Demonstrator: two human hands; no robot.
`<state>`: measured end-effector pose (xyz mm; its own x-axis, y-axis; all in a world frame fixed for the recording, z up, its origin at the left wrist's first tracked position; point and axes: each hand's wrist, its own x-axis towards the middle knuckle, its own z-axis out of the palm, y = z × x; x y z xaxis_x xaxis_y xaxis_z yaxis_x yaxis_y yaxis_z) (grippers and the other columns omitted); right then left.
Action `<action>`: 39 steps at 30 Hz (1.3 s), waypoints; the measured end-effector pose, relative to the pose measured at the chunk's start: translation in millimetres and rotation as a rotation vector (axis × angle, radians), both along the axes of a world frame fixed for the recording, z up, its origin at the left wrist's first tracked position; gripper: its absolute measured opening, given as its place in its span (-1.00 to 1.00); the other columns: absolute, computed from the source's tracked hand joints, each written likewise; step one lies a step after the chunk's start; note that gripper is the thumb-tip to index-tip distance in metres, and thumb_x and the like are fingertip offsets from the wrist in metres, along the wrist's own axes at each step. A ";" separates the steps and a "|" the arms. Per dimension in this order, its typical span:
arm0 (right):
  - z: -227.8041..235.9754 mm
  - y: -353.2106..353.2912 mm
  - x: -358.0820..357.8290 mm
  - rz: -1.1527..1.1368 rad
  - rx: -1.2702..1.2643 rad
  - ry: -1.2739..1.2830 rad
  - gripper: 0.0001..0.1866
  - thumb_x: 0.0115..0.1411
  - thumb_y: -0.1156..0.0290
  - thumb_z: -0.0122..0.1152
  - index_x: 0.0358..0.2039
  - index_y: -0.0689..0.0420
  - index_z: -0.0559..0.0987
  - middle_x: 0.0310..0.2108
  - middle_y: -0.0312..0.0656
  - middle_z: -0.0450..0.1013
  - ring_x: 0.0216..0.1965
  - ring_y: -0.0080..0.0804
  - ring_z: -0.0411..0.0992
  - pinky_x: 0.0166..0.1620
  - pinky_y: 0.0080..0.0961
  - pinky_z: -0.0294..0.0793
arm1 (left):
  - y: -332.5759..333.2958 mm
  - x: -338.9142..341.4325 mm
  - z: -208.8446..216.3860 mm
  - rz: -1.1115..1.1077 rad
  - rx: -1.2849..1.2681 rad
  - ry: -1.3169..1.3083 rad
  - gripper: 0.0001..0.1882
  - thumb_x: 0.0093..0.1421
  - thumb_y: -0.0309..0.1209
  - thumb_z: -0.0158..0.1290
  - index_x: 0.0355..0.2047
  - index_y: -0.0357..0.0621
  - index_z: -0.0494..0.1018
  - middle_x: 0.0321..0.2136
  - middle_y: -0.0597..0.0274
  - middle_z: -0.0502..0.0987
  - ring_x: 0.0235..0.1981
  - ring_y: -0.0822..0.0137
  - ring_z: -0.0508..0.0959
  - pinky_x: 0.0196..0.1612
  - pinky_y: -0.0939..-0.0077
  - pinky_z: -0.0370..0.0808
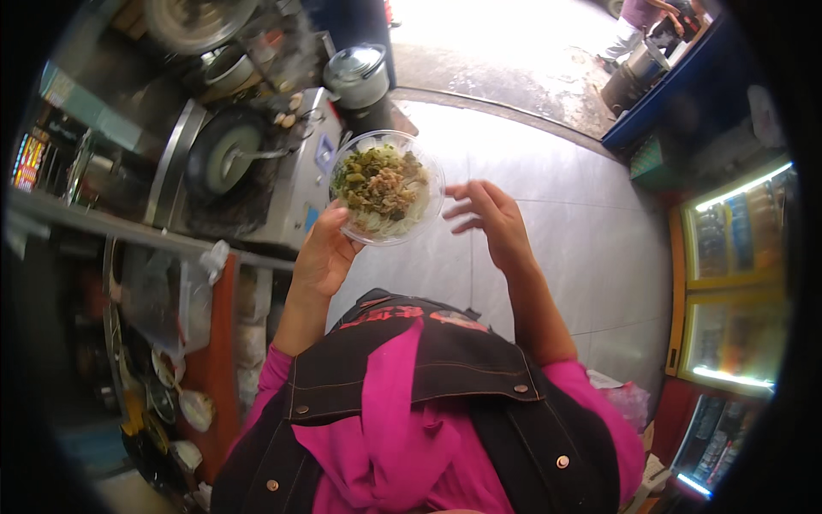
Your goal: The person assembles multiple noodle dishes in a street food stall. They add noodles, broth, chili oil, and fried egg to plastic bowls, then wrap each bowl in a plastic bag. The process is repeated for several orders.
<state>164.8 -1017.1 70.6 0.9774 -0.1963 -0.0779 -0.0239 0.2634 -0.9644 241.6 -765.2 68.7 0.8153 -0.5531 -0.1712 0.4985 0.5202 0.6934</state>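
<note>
A clear round plastic bowl (437, 193) is held up in front of me. In it are pale noodles (402, 224) topped with chopped greens (355, 176) and a brownish minced topping (390, 182). My left hand (327, 253) grips the bowl's lower left side, thumb on the rim and fingers underneath. Close to the bowl's right edge is my right hand (492, 218), its fingers apart and nothing in them. Whether its fingertips touch the rim is hard to tell.
To the left, a black wok (201, 163) with a ladle (257, 155) and pale liquid sits on a stove (295, 184). Behind it stands a lidded metal pot (358, 77). Lit drink fridges (682, 283) line the right. Far right, beyond the doorway, a person (638, 21) stands near a metal drum (629, 79).
</note>
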 end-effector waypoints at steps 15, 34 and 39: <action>-262.6 -442.3 78.1 -1.161 0.041 0.437 -0.64 0.30 0.15 0.03 -0.57 0.09 0.40 -0.70 -0.37 0.24 -0.75 -0.59 0.18 -0.71 -0.60 0.11 | -460.8 332.0 -66.8 -0.437 0.084 0.112 -0.44 0.17 -0.29 0.03 0.09 -0.41 0.26 0.02 -0.07 0.44 0.04 0.07 0.49 0.11 0.18 0.46; -436.9 -758.9 96.9 -1.316 0.652 1.272 -0.81 0.02 0.43 0.08 -0.71 0.11 0.41 -0.77 -0.19 0.34 -0.78 -0.40 0.28 -0.73 -0.41 0.20 | -1034.3 587.2 -51.9 -0.581 0.104 -0.044 -0.38 0.21 -0.25 0.00 0.20 -0.31 0.16 0.07 0.08 0.41 0.08 0.23 0.43 0.13 0.33 0.39; -343.6 -1156.7 322.7 -1.006 -0.183 0.895 -0.65 0.18 0.34 0.09 -0.74 0.10 0.43 -0.79 -0.24 0.35 -0.81 -0.48 0.25 -0.74 -0.51 0.18 | -1174.2 638.3 -27.8 -0.579 0.082 -0.093 -0.39 0.20 -0.29 0.01 0.22 -0.24 0.16 0.11 0.13 0.38 0.10 0.29 0.42 0.15 0.37 0.37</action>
